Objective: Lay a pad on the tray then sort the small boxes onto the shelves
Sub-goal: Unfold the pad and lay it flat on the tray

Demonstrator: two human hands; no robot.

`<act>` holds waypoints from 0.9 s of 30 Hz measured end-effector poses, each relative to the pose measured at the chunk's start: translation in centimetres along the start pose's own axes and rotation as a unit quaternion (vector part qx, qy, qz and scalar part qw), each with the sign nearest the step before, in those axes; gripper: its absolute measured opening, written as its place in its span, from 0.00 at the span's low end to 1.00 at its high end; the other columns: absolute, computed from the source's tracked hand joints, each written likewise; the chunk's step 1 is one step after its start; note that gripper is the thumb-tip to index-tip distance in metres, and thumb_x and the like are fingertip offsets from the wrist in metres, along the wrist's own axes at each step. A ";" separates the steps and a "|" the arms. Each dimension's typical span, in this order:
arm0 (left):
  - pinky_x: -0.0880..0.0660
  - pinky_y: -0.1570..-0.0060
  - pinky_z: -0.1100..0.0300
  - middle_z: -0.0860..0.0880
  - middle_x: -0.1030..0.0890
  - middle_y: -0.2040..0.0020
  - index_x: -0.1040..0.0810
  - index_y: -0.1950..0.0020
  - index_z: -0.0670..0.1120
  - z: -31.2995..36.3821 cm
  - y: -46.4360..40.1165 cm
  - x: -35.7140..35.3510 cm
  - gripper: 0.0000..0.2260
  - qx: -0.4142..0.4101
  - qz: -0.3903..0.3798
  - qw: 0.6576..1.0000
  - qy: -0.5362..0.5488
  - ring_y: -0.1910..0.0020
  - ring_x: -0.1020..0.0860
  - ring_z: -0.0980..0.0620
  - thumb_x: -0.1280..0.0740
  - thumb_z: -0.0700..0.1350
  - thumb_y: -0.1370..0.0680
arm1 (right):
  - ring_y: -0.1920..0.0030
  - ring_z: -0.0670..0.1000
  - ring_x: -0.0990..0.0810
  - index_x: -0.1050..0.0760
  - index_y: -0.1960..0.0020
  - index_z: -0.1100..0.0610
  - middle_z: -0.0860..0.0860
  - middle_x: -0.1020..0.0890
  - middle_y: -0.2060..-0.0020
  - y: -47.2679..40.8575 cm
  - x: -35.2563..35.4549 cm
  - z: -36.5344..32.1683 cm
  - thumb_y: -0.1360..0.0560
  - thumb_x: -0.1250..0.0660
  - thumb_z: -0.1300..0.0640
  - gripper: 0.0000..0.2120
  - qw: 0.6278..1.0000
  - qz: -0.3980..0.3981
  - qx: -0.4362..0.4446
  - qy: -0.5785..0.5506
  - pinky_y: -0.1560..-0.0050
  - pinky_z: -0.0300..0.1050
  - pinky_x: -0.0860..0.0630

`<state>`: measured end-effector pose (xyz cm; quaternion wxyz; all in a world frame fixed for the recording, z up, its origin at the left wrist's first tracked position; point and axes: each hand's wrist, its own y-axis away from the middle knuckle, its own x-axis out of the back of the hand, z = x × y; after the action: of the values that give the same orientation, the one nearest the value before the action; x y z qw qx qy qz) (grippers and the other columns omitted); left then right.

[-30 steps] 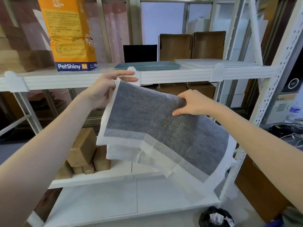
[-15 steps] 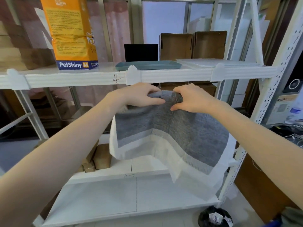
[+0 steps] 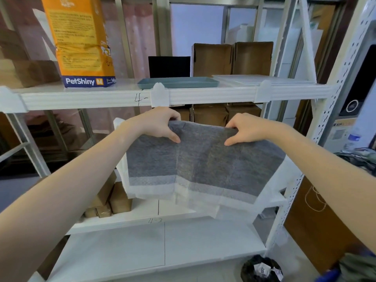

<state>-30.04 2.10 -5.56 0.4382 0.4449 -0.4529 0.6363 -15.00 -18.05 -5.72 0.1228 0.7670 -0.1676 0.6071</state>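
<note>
A grey pad (image 3: 203,165) with a white border hangs in front of the shelving, below the upper shelf edge. My left hand (image 3: 160,124) pinches its top edge on the left and my right hand (image 3: 246,128) pinches it on the right, a short gap between them. The pad is partly folded and droops down. A flat teal tray (image 3: 179,83) lies on the upper shelf (image 3: 91,96), just above and behind my hands. Several small brown boxes (image 3: 114,198) sit on the lower-left shelf, partly hidden by my left arm.
An orange PetShiny bag (image 3: 81,41) stands left of the tray. Open cardboard boxes (image 3: 232,58) stand behind the tray, and a white flat panel (image 3: 260,80) lies to its right. White shelf boards (image 3: 158,245) lie below. A black rubbish bag (image 3: 261,268) sits on the floor.
My hands came together on the pad's top edge, then spread slightly apart along it. The pad now hangs more evenly and higher across the front of the shelving.
</note>
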 end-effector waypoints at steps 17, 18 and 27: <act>0.27 0.58 0.63 0.54 0.18 0.59 0.16 0.54 0.48 -1.3 0.8 -1.3 0.10 0.013 -0.030 0.997 0.073 0.58 0.21 0.55 0.32 0.52 0.25 | 0.58 0.49 0.24 0.27 0.51 0.53 0.48 0.23 0.59 -1.8 -1.1 -0.9 0.29 0.36 0.36 0.21 0.999 0.032 0.018 0.003 0.58 0.47 0.29; 0.30 0.62 0.64 0.54 0.20 0.64 0.18 0.60 0.48 -1.4 0.7 -1.3 0.09 0.007 -0.023 0.997 0.071 0.63 0.24 0.55 0.31 0.52 0.26 | 0.57 0.50 0.24 0.26 0.51 0.53 0.49 0.22 0.59 -1.9 -1.2 -1.0 0.28 0.40 0.34 0.22 0.999 0.029 0.014 -0.001 0.57 0.47 0.29; 0.36 0.68 0.60 0.55 0.28 0.69 0.31 0.65 0.50 -2.2 0.2 -1.2 0.15 0.010 0.031 0.998 0.046 0.69 0.31 0.56 0.24 0.48 0.31 | 0.68 0.52 0.29 0.29 0.65 0.60 0.53 0.28 0.70 -2.8 -1.7 -0.9 0.24 0.35 0.51 0.16 0.998 0.052 0.006 0.017 0.64 0.45 0.35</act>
<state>-30.30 4.03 -7.20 0.4344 0.4051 -0.4392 0.6740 -15.01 -15.01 -7.09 0.0890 0.7475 -0.2011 0.6268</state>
